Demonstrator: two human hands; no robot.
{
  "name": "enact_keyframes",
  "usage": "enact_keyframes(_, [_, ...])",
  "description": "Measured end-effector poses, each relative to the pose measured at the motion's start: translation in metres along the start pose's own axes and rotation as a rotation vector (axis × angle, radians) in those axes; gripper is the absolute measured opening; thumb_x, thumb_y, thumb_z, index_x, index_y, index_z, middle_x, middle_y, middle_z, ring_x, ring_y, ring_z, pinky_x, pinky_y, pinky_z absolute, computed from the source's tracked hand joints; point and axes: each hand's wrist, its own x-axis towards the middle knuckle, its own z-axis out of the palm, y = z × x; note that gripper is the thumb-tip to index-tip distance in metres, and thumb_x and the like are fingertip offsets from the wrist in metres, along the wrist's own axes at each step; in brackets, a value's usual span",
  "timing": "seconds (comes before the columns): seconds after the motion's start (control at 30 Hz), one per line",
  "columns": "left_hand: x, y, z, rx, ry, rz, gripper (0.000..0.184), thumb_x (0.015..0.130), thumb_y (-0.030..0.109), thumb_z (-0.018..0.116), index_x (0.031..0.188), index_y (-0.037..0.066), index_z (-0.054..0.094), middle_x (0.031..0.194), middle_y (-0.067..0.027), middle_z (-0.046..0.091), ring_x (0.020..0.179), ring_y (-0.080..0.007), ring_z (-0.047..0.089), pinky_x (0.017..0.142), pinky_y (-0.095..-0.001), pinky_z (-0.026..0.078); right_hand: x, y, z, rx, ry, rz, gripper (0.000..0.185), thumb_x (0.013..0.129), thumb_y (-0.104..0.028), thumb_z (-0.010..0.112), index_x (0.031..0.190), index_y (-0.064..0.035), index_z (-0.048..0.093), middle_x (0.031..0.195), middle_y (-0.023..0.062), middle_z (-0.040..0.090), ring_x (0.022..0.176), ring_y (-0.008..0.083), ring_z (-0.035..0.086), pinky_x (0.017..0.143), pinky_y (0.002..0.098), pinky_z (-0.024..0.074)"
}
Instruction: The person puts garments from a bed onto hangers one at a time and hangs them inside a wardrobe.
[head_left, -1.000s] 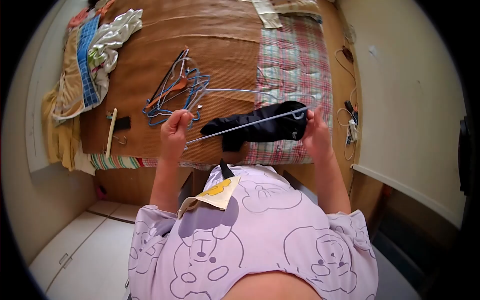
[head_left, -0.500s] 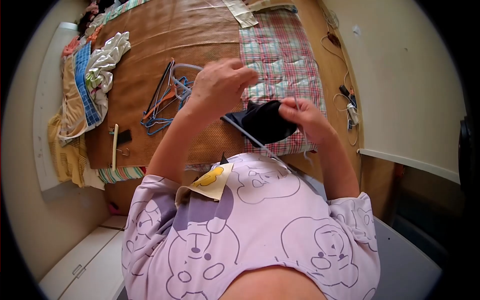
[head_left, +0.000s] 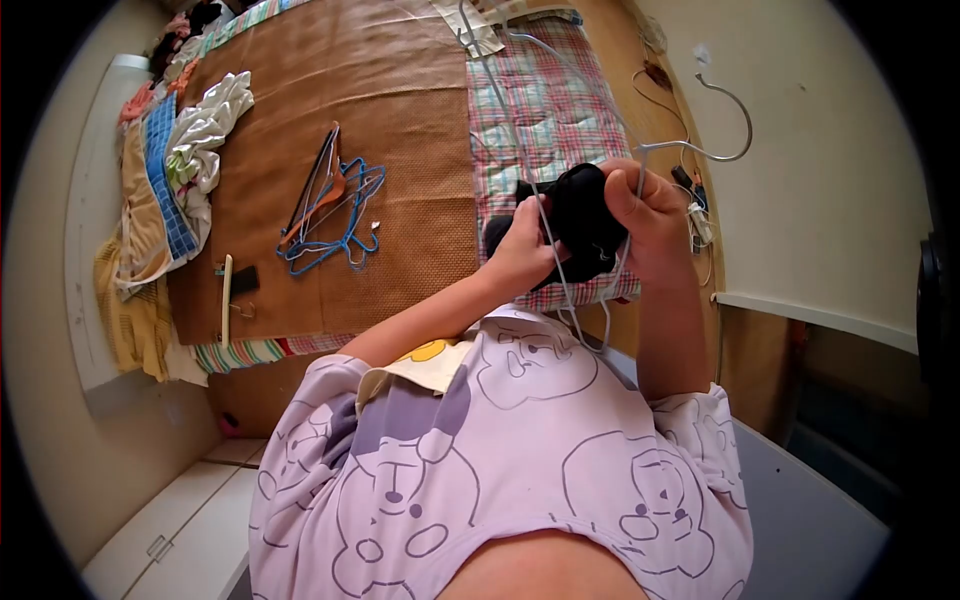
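A black cloth garment (head_left: 588, 230), bunched so that its kind does not show, hangs between my two hands over the bed's edge. My left hand (head_left: 528, 245) is closed on its left side, fingertips partly hidden in the folds. At its right side, my right hand (head_left: 655, 215) pinches the cloth, thumb on top. A pale grey clothes hanger (head_left: 510, 120) stands tilted across both hands, its metal hook pointing right. The hanger's bars pass in front of the garment and close by my right thumb; whether the fingers grip them I cannot tell.
On the brown mat (head_left: 400, 90) lie several hangers (head_left: 335, 215), blue, orange and black. A pale clip hanger (head_left: 227, 300) lies nearer the bed's left edge. Clothes (head_left: 205, 130) are heaped along the left. A plaid quilt (head_left: 545, 110) covers the right side; cables (head_left: 700, 225) run beyond it.
My left hand has come down and right onto the black garment. The hanger has swung up, its hook now visible at the right. My right hand still holds the garment, slightly higher.
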Motion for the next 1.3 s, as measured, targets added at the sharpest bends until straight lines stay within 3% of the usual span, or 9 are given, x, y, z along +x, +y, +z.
enact_keyframes(0.13, [-0.003,0.034,-0.003,-0.587,-0.053,-0.345,0.051,0.081,0.018,0.062,0.121,0.005,0.034,0.115,-0.009,0.044,0.103,-0.0189,0.052,0.084,-0.0337,0.048,0.0,0.006,0.005,-0.037,0.043,-0.075,0.026,0.089,-0.026,0.057,0.099,-0.002,0.06,0.086,0.0009,0.06,0.074,0.0057,0.055,0.066,0.0196,0.0447])
enact_keyframes(0.27, [-0.005,0.045,-0.008,-0.839,-0.196,-0.341,0.059,0.083,0.03,0.062,0.129,0.011,0.03,0.111,-0.0058,0.05,0.098,-0.0178,0.056,0.079,-0.0342,0.049,0.0,0.007,-0.003,0.056,0.115,-0.07,0.025,0.09,-0.025,0.056,0.099,-0.0017,0.059,0.085,0.0011,0.06,0.072,0.0067,0.055,0.064,0.0208,0.0455])
enact_keyframes(0.43, [0.005,0.028,-0.004,-0.466,-0.022,-0.297,0.046,0.086,0.023,0.057,0.124,0.006,0.037,0.107,-0.0089,0.054,0.085,-0.0167,0.06,0.063,-0.0286,0.052,-0.004,0.01,-0.007,-0.096,-0.032,-0.089,0.025,0.091,-0.026,0.055,0.095,-0.0016,0.06,0.084,0.0012,0.06,0.071,0.0066,0.054,0.064,0.021,0.0444])
enact_keyframes(0.53, [0.011,0.012,-0.01,-0.279,0.14,-0.386,0.017,0.085,0.009,0.047,0.099,0.001,0.053,0.079,-0.0094,0.057,0.065,-0.0187,0.059,0.048,-0.0301,0.051,-0.004,0.013,-0.015,-0.182,-0.026,-0.116,0.025,0.092,-0.026,0.053,0.092,-0.0021,0.061,0.084,0.0011,0.059,0.073,0.0063,0.053,0.065,0.0209,0.0426])
enact_keyframes(0.63, [0.02,0.014,-0.038,-0.34,0.479,-0.562,0.011,0.086,0.004,0.043,0.09,0.002,0.053,0.078,-0.01,0.057,0.063,-0.0206,0.058,0.048,-0.0333,0.052,-0.006,0.011,-0.031,-0.158,0.04,-0.147,0.025,0.093,-0.025,0.051,0.09,-0.0029,0.061,0.083,0.0004,0.058,0.075,0.006,0.051,0.067,0.0201,0.0409])
enact_keyframes(0.8, [0.03,0.044,-0.084,-1.078,0.486,-0.511,0.011,0.086,0.003,0.043,0.091,0.004,0.053,0.083,-0.0115,0.057,0.075,-0.0235,0.059,0.07,-0.0373,0.052,-0.011,0.041,-0.056,-0.373,0.112,-0.088,0.023,0.094,-0.023,0.049,0.088,-0.0043,0.061,0.077,-0.0025,0.054,0.07,0.0042,0.047,0.063,0.0183,0.0373])
enact_keyframes(0.97, [0.028,0.074,-0.073,-0.81,0.379,-0.368,0.012,0.08,0.0,0.05,0.09,0.004,0.056,0.08,-0.008,0.059,0.072,-0.0195,0.059,0.067,-0.0312,0.051,-0.014,0.052,-0.059,-0.277,0.142,0.047,0.022,0.094,-0.02,0.049,0.09,-0.0033,0.061,0.076,-0.0027,0.053,0.067,0.005,0.047,0.061,0.019,0.0373])
enact_keyframes(1.07, [0.031,0.077,-0.08,-0.454,0.364,-0.281,0.004,0.081,0.008,0.057,0.084,0.005,0.058,0.075,-0.0051,0.06,0.066,-0.0162,0.059,0.062,-0.0291,0.051,-0.005,0.05,-0.066,-0.599,0.012,-0.463,0.013,0.09,-0.008,0.052,0.094,-0.0005,0.061,0.07,0.0004,0.049,0.061,0.0072,0.047,0.055,0.0203,0.0383])
enact_keyframes(1.3, [0.04,0.075,-0.107,-0.606,0.463,-0.275,0.013,0.086,0.018,0.06,0.086,0.005,0.062,0.078,-0.0048,0.064,0.067,-0.0152,0.062,0.061,-0.0283,0.052,-0.036,0.027,-0.08,-0.425,0.166,-0.209,0.027,0.082,-0.003,0.06,0.109,-0.004,0.061,0.076,-0.0016,0.053,0.061,0.0045,0.043,0.054,0.0186,0.0361])
